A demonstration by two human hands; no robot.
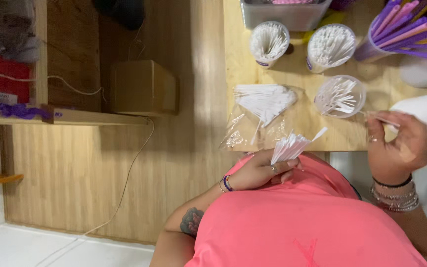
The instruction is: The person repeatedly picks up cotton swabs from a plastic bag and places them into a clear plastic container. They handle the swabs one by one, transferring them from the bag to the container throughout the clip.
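My left hand (259,171) grips a fanned bundle of white paper-wrapped straws (292,145) against my pink shirt, just below the wooden table's edge (322,143). My right hand (396,143) pinches a single thin white straw (382,119) near a clear cup partly filled with white straws (340,96). A loose pile of white straws (264,100) lies on a clear plastic bag (235,132) on the table, above my left hand.
Two full cups of white straws (269,42) (330,47) stand further back, with a cup of purple and pink straws (406,29) and a grey bin (285,14). A cardboard box (143,87), a shelf and a cord lie left.
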